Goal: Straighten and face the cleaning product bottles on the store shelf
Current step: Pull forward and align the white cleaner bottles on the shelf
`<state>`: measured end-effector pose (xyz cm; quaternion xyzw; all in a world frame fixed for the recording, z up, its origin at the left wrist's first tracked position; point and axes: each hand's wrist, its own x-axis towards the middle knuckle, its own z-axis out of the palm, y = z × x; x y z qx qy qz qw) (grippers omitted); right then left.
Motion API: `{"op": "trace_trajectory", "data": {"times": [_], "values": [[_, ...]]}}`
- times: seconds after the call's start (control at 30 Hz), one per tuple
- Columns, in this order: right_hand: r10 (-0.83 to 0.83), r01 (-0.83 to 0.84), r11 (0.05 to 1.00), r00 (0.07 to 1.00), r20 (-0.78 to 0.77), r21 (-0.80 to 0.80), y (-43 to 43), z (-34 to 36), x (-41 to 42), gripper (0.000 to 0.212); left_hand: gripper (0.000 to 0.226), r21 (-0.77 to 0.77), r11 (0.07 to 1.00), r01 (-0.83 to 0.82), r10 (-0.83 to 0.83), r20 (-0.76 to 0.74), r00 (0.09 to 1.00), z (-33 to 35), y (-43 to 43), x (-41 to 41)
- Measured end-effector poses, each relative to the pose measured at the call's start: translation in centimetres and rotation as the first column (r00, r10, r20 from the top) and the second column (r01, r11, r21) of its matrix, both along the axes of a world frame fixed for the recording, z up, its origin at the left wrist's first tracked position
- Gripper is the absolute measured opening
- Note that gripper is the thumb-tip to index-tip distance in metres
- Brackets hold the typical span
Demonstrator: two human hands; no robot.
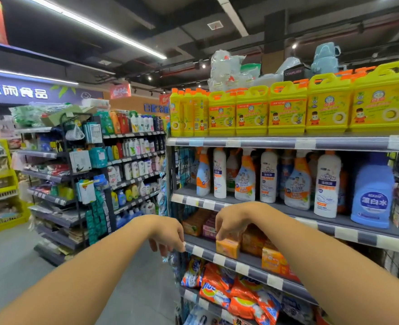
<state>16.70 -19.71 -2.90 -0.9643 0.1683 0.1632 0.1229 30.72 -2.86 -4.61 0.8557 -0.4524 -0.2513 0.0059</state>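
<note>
Yellow detergent jugs line the top shelf, labels facing out. On the shelf below stand white and orange spray bottles, tall white bottles and a blue bleach jug. One shelf lower, my right hand pinches the top of an orange soap box at the shelf's front edge. My left hand hangs with curled fingers against the left end of that shelf's rail, holding nothing that I can see.
More orange soap boxes sit to the right of the held one. Orange detergent bags fill the shelf beneath. A second gondola of shampoo bottles stands to the left across a grey aisle floor.
</note>
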Motion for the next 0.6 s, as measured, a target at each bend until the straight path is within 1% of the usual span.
{"op": "trace_trajectory", "data": {"times": [0.13,0.23,0.33,0.5,0.6], "values": [[-0.028,0.026,0.999,0.999,0.040,0.042,-3.9,1.7,3.1,0.046,0.027,0.009,1.000,0.021,-0.021,0.077,0.997,2.4,-4.3,4.4],[-0.057,0.054,0.997,0.997,0.057,0.052,-6.8,2.0,5.2,0.044,0.038,-0.016,0.999,0.047,-0.045,0.143,0.989,3.6,-7.4,6.6],[-0.087,0.084,0.995,0.995,0.043,0.049,-9.5,1.2,7.4,0.043,0.043,-0.001,0.997,0.078,-0.077,0.129,0.989,3.3,-10.1,8.4],[-0.160,0.158,0.983,0.987,0.009,0.087,-12.8,-0.8,10.2,0.046,0.049,0.113,0.992,0.049,-0.061,0.105,0.993,1.7,-13.6,11.6],[-0.187,0.188,0.979,0.982,-0.014,0.074,-14.8,-1.4,11.7,0.044,0.050,0.107,0.993,0.052,-0.060,0.067,0.996,1.2,-15.8,13.7]]}}
